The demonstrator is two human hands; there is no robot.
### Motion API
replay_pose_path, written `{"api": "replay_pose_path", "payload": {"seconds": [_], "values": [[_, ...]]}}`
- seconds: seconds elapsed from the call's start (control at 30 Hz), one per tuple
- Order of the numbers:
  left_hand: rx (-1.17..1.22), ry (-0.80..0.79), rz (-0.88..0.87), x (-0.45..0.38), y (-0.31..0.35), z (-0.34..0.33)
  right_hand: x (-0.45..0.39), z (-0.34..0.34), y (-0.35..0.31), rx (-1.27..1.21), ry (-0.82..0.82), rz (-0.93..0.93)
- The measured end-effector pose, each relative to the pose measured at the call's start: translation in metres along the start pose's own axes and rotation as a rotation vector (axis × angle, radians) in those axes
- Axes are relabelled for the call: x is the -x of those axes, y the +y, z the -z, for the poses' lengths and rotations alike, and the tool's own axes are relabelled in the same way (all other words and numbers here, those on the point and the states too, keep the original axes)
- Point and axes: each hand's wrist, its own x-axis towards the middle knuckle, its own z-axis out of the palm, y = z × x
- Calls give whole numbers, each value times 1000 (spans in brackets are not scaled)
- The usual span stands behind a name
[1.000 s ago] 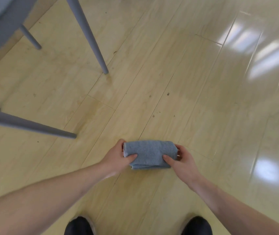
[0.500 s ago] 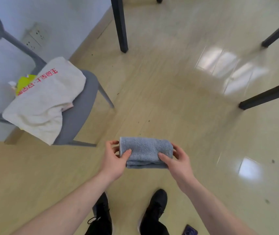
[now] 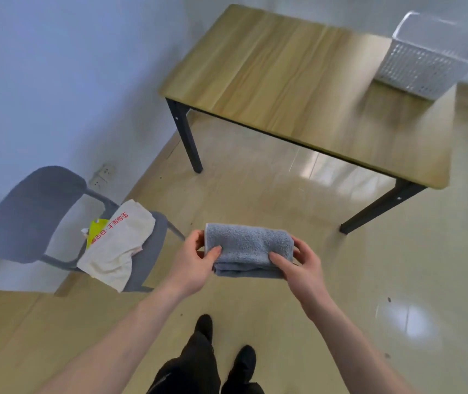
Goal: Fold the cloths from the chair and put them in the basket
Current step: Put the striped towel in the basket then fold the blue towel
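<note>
Your left hand (image 3: 196, 258) and right hand (image 3: 298, 265) pinch the folded grey cloth's (image 3: 248, 251) ends, keeping the folds | held mid-air over floor | basket (image 3: 426, 61) sits on table (image 3: 284, 81), well apart | cream cloth (image 3: 116, 248) waits on chair (image 3: 153, 251)

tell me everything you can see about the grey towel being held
The grey towel is a soft, fluffy terry cloth, blue-grey, folded into a compact thick rectangle with layered edges showing along its near side. It is held level in the air above the floor, long side running left to right. The left hand grips its left end and the right hand its right end, thumbs on top. Nothing else touches it.
</note>
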Motion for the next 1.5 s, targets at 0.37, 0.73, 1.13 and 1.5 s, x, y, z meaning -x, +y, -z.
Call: {"api": "replay_pose_path", "payload": {"seconds": [0.37, 0.73, 1.13, 1.5], "values": [[13, -53, -155, -90, 129, -29, -82, 83, -117, 18, 43, 154], [2, -156, -318, -201, 289, -132, -164, 216, -214, -44, 166, 216], [15, -43, -329, -250, 412, -290, -269, 407, -281, 19, 99, 303], [154, 200, -198, -295, 456, -359, -376, 470, -365, 122, -190, 300]]}}
